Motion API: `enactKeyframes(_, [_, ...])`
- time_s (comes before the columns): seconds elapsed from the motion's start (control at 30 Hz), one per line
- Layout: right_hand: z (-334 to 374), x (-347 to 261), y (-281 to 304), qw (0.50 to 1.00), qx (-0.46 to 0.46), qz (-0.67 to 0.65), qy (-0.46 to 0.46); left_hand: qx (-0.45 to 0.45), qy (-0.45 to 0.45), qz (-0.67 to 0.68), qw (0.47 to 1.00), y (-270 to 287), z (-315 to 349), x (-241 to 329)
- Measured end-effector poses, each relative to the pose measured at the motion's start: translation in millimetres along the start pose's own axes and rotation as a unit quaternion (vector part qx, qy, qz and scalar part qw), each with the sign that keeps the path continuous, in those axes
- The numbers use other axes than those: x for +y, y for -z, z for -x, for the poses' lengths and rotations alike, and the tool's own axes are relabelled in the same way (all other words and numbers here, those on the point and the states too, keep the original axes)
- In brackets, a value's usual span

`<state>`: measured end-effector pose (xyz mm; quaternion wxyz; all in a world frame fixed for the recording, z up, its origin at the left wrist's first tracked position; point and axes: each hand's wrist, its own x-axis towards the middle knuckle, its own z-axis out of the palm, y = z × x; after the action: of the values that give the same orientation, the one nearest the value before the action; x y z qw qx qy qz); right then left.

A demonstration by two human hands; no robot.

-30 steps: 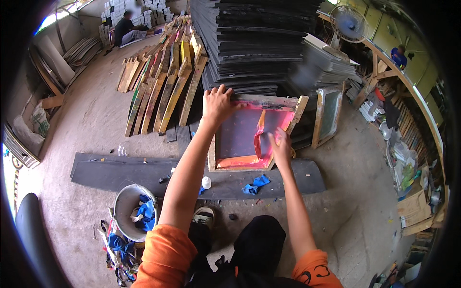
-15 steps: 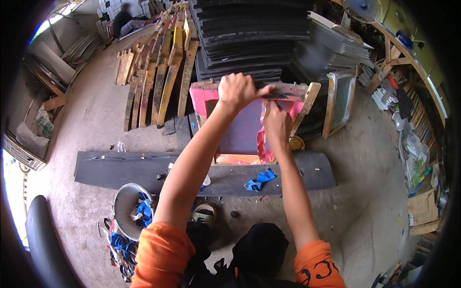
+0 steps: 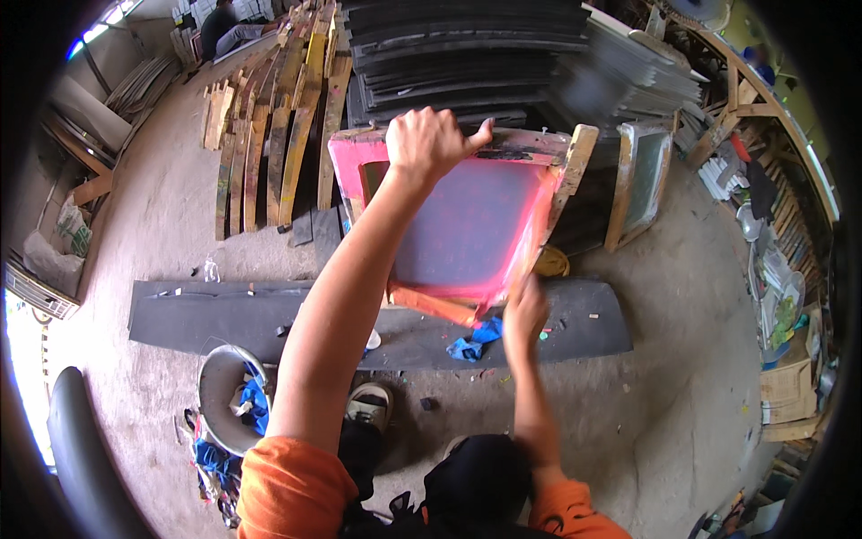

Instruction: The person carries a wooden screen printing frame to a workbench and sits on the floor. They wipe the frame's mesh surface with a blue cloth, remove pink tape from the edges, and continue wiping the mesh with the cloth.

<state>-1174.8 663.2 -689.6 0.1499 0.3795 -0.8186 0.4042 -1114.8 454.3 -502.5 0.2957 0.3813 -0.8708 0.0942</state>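
A wooden screen-printing frame [image 3: 525, 142] stands tilted before me, its rails covered in pink and its grey mesh [image 3: 462, 225] facing me. My left hand [image 3: 426, 144] is closed over the top rail, thumb pointing right. By the frame's lower right corner, my right hand [image 3: 525, 314] is blurred, its fingers curled in around a strip of pink tape [image 3: 523, 256] along the right side. An orange-pink strip [image 3: 440, 304] hangs loose at the bottom rail. Beneath the frame lies a long dark sheet [image 3: 215, 313] with a crumpled blue cloth [image 3: 474, 341] on it.
A bucket [image 3: 211, 395] with blue rags stands at my left, scraps beside it. Wooden frames [image 3: 301, 135] lean at back left, near tall stacks of black sheets [image 3: 449, 54]. Another framed screen [image 3: 639, 184] stands at right. A person [image 3: 224, 34] sits far back left.
My right hand has moved from just under the top rail down to the lower right corner. The torn pink strip no longer dangles across the mesh. The frame has shifted slightly left and up in view.
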Motion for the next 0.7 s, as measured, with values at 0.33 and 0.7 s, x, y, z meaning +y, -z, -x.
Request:
enactKeyframes(0.33, [34,20,-17,0.994,-0.041,-0.077,-0.059,-0.004,0.040,-0.022,0.999,-4,3,-18])
enactKeyframes(0.7, [-29,3,10,0.976,0.034,-0.210,0.044,0.093,-0.150,0.000,0.984,-27,15,-45])
